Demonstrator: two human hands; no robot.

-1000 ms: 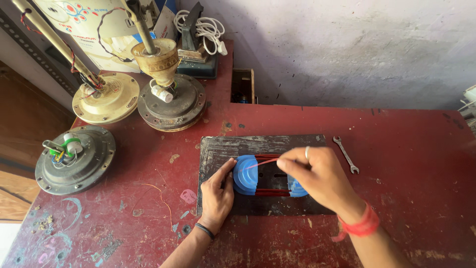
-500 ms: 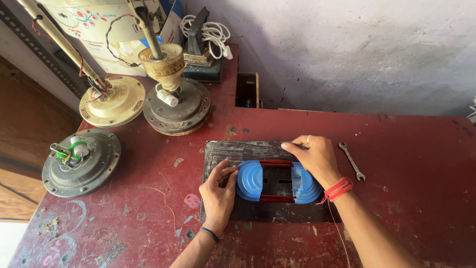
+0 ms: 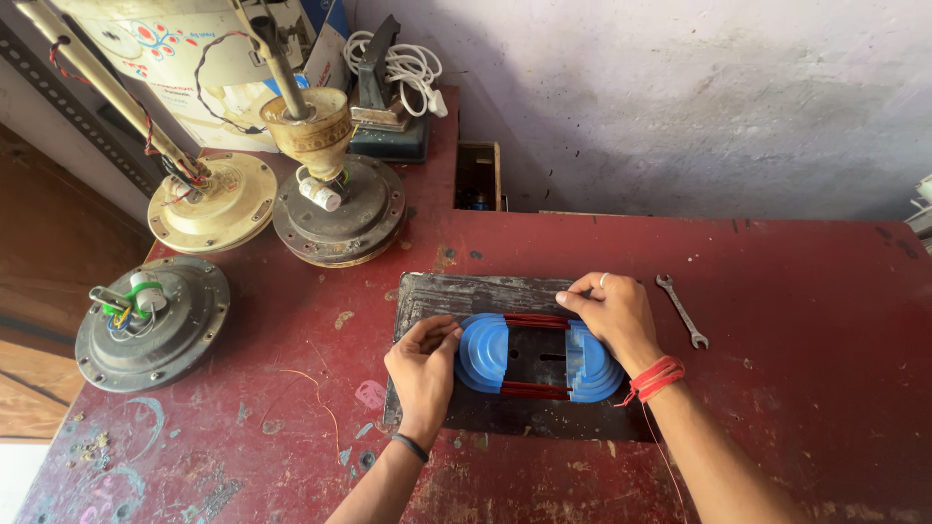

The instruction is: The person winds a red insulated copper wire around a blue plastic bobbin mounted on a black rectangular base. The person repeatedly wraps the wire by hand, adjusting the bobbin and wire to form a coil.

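Note:
A blue stepped plastic winding former (image 3: pixel 490 351) with reddish copper wire wound around it lies on a dark metal plate (image 3: pixel 456 291) on the red table (image 3: pixel 796 320). My left hand (image 3: pixel 423 369) rests against the former's left blue half, fingers curled onto it. My right hand (image 3: pixel 614 312) lies over the right blue half (image 3: pixel 592 371), pinching the wire at the upper strands (image 3: pixel 534 320). A red thread band is around my right wrist.
A small spanner (image 3: pixel 682 311) lies right of the plate. Three ceiling fan motors stand at left: a grey one (image 3: pixel 150 320), a cream one (image 3: pixel 212 202), a dark one (image 3: pixel 340 209). A device with a white cable (image 3: pixel 393 92) is at the back.
My right hand has moved from the former's middle to its upper right, carrying the wire along the top. The view has shifted slightly; my left hand stays on the left half.

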